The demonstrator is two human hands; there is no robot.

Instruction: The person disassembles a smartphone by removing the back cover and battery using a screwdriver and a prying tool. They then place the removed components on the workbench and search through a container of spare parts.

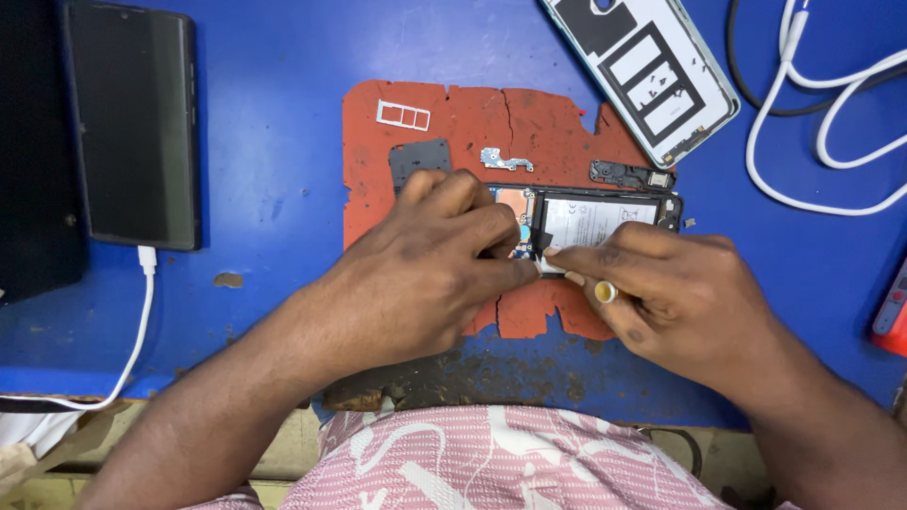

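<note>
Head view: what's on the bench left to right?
Dark phone on a white cable → SIM tray → left hand → opened phone → right hand → white back cover → white cables → red tool.

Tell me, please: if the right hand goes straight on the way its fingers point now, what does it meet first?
The right hand points left, toward the left hand. Their fingertips already almost meet over the opened phone on the red mat, so it would probably meet the left hand's fingers first. Whether they touch is unclear.
</note>
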